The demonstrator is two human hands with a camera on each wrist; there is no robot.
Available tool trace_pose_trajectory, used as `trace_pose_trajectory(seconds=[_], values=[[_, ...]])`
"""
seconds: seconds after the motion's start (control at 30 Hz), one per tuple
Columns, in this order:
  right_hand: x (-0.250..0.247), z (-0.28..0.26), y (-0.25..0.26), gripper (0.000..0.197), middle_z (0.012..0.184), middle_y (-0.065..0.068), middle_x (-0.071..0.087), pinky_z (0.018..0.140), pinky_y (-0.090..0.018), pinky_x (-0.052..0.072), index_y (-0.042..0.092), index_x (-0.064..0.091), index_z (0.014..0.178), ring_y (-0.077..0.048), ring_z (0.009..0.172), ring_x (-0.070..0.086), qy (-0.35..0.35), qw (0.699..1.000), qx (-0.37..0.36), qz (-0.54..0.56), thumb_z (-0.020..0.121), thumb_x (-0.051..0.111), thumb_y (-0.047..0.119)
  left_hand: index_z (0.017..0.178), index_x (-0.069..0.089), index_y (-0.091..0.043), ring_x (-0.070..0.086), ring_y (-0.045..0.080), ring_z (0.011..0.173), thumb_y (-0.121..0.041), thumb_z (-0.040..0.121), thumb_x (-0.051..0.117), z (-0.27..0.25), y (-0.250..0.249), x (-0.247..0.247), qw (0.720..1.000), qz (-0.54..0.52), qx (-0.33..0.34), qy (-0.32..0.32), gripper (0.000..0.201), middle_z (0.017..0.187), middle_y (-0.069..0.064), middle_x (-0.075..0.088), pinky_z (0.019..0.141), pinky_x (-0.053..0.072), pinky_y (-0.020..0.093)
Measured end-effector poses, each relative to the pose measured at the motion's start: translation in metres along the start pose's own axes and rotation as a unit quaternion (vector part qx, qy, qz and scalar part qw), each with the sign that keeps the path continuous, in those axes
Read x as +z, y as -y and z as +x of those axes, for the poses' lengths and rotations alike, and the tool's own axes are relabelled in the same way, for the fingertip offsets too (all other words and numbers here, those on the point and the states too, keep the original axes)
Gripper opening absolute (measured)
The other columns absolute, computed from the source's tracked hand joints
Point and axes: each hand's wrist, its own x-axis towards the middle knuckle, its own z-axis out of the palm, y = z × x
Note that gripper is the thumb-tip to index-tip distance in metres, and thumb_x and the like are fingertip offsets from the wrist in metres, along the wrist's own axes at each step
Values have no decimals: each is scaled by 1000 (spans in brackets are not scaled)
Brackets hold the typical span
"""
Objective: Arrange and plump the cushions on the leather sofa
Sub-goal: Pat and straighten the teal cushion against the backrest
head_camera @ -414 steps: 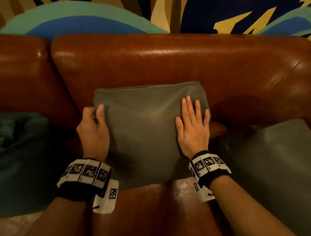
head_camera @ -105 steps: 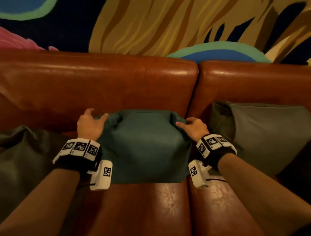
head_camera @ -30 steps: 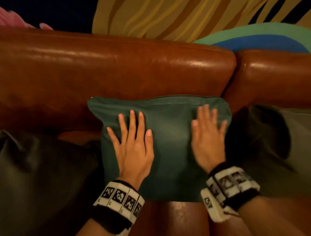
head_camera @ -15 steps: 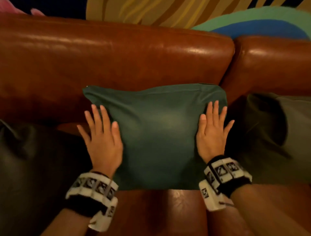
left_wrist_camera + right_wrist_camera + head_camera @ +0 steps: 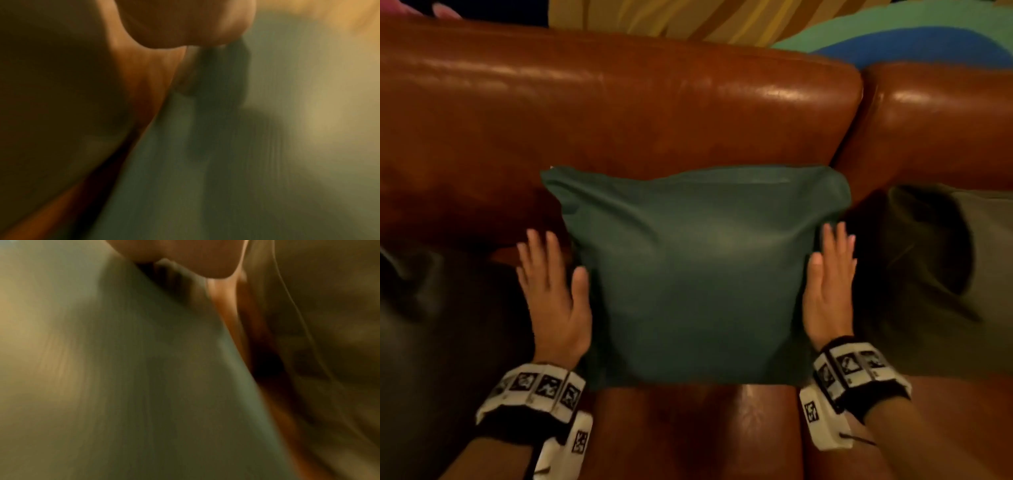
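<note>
A dark teal cushion [image 5: 698,274] leans upright against the backrest of the brown leather sofa [image 5: 599,113], in the middle of the head view. My left hand [image 5: 551,284] lies flat against the cushion's left side, fingers straight. My right hand [image 5: 828,284] presses flat against its right side, fingers straight too. Both wrist views are blurred; each shows the teal cushion [image 5: 205,162] [image 5: 144,369] close beside the heel of the hand.
A dark cushion [image 5: 438,325] lies on the seat to the left. An olive-grey cushion [image 5: 941,284] leans at the right, by the second backrest section [image 5: 935,126]. The bare leather seat [image 5: 695,435] shows in front. A colourful mural fills the wall behind.
Both hands slid outward from the face of the teal cushion to its left and right sides. The cushion now bulges more between them.
</note>
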Motion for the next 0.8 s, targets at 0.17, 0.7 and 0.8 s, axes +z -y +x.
trace_pose_trajectory(seconds=[0.17,0.7,0.8], values=[[-35,97,44,39,138,-8,52,103,-16,30,8,53,127,-21,134,45,-78,984,117,107,100,52,36,155,17,-16,19,21,147,-61,89,53,104,-63,-20,965,-167,-201,-33,87,162,10,18,118,15,23],[-98,15,55,37,120,-14,62,101,-39,39,10,63,117,-32,119,53,-85,988,103,-73,85,75,24,105,67,-15,63,-5,85,-17,87,70,13,-66,-76,928,-331,-130,-110,18,95,-6,67,82,50,15],[-67,2,114,37,130,-20,58,110,-49,35,4,60,124,-38,127,48,-106,982,-89,-132,91,57,21,108,64,-11,63,-10,85,-11,88,69,9,-79,-83,939,-315,-96,-102,21,97,-11,65,79,47,8]])
